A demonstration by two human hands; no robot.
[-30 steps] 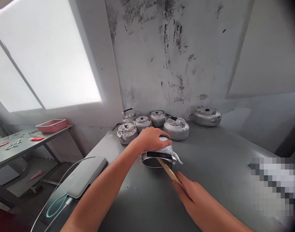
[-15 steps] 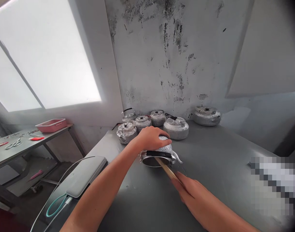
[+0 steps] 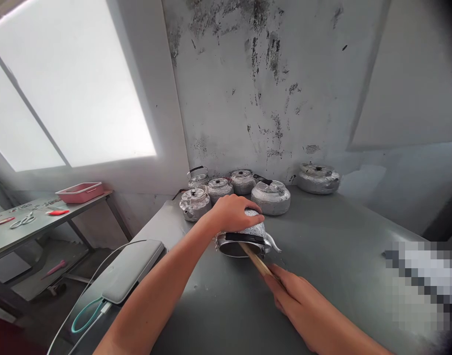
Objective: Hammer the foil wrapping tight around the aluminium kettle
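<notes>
Fingers (image 3: 254, 206) of the left hand (image 3: 233, 213) curl partly open over the silver kettle (image 3: 254, 228), palm down, with the thumb parted from them and lying along its side; they have hold of its body from above. The left forearm slants up from the near edge of the tabletop (image 3: 322, 251), and the hand turns rightward at the wrist. The right hand (image 3: 290, 292) comes in low from the near right, its fingers closed around a wooden stick (image 3: 260, 263). Its thumb side faces up, and the stick angles forward and left into the kettle's mouth (image 3: 232, 249).

The kettle lies tipped near the middle of the tabletop, its mouth toward the near edge, its black handle (image 3: 244, 238) across the rim and its spout (image 3: 273, 242) pointing right. More kettles (image 3: 270, 198) stand along the far edge, mostly toward the far left corner. A power bank (image 3: 131, 272) rests by the left edge.
</notes>
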